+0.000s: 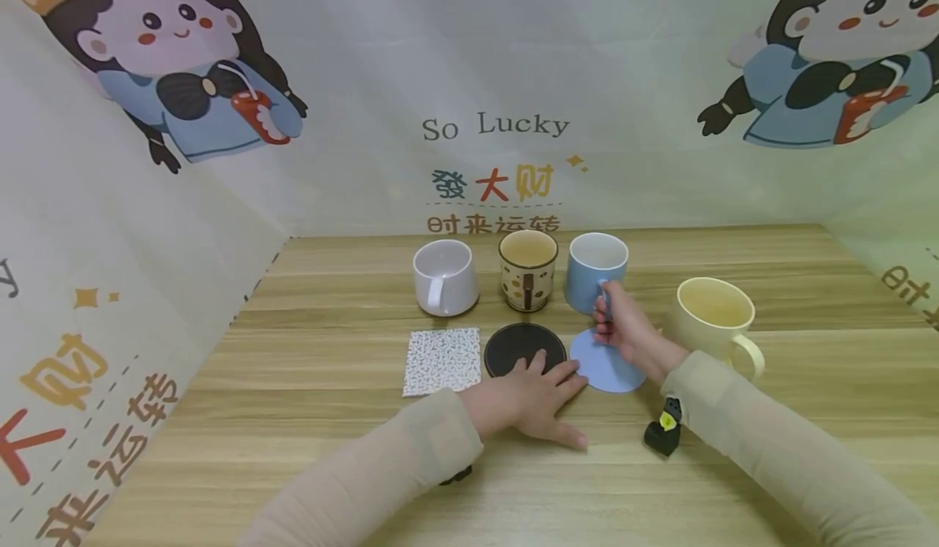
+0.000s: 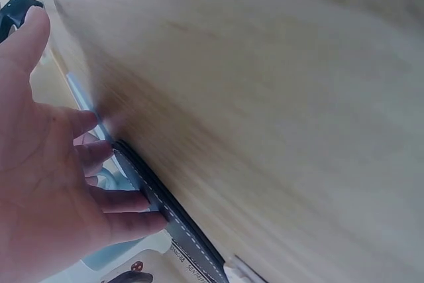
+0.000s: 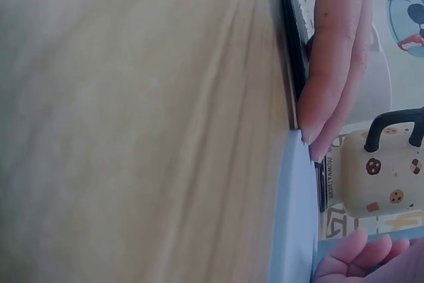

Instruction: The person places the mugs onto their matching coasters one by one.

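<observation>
- Right hand [image 1: 625,324]: fingers curled, gripping light-blue cylindrical mug [image 1: 584,280] by its handle.
- Mug upright, just beyond pale-blue round flat coaster [image 1: 610,370], right of cream spotted mug [image 1: 516,274] with brown handle.
- Left hand [image 1: 539,403]: fingers straight, spread, fingertips on black round coaster [image 1: 517,345] with white edge stitching.

The far-left mug [image 1: 460,276] is plain white; beside it, a cream mug [image 1: 511,283] carries brown spots, a dark rim and a brown handle. The next mug right [image 1: 581,288] is blue outside, paler within; the rightmost mug [image 1: 700,333] is pale yellow. Nearer, the square coaster [image 1: 443,359] is white with dark flecks, the middle coaster [image 1: 522,345] black, the right coaster [image 1: 614,374] light blue. The table [image 1: 293,416] is wood-grained in light brown.
</observation>
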A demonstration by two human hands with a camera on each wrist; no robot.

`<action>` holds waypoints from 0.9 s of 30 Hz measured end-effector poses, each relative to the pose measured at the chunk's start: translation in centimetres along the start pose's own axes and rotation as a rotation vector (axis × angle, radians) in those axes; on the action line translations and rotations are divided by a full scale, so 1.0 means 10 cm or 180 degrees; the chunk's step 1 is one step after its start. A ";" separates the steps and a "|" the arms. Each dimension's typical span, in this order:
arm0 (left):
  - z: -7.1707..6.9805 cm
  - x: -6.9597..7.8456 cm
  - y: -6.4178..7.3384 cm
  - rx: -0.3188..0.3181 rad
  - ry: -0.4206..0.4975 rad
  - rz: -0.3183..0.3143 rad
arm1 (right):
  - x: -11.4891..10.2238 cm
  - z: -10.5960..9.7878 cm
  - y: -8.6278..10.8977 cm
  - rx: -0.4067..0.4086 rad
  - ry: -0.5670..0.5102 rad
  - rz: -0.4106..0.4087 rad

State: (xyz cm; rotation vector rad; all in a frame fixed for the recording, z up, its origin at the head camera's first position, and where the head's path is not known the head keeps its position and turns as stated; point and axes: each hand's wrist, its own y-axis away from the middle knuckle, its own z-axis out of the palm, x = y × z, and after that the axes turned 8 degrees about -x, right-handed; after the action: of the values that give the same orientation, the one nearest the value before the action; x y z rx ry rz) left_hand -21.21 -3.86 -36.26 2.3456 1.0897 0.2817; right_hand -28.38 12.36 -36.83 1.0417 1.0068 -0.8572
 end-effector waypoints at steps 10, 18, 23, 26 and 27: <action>0.01 0.01 -0.02 -0.0018 -0.0038 -0.0041 | -0.02 -0.01 0.02 0.0160 -0.0160 -0.0001; 0.02 0.01 -0.02 -0.0073 -0.0002 -0.0053 | -0.06 -0.03 0.05 0.0120 -0.0265 0.0030; 0.00 0.00 -0.02 -0.0131 0.0047 -0.0053 | -0.09 -0.05 0.06 0.0058 -0.0327 0.0077; 0.00 0.00 -0.02 -0.0135 0.0051 -0.0048 | -0.11 -0.06 0.07 0.0021 -0.0337 0.0107; 0.00 0.00 -0.02 -0.0134 0.0050 -0.0047 | -0.12 -0.06 0.08 0.0010 -0.0335 0.0110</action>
State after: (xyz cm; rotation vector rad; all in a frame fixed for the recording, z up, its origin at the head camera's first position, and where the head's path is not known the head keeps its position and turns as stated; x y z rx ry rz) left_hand -21.34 -3.76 -36.40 2.3009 1.0976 0.3150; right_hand -28.18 13.31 -35.56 1.0033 0.8968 -0.8765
